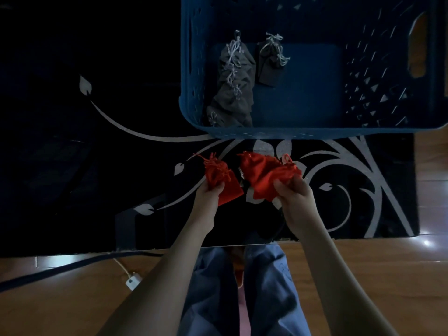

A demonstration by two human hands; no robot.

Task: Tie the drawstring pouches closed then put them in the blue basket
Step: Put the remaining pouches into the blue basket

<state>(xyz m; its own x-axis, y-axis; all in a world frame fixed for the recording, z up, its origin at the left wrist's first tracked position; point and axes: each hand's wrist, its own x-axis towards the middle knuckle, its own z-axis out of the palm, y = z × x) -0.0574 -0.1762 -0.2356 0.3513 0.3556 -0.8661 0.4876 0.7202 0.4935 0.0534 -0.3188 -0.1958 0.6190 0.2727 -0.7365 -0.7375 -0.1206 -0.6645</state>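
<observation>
My left hand (209, 197) grips a small red drawstring pouch (219, 177) by its lower part; its cords are bunched at the top. My right hand (294, 194) grips a bundle of red pouches (264, 177), with a knotted cord end sticking up at the right. Both hands are held above the dark rug, just in front of the blue basket (315, 133). Inside the basket several grey pouches (234, 78) with tied white cords lie along its left side, and one more grey pouch (270, 60) lies beside them.
A black rug with silver floral swirls (121, 127) covers the floor under the basket. Wooden floor (72, 299) shows in front, with a white charger and cable (132, 282) at the left. My knees in blue trousers (242, 287) are below the hands.
</observation>
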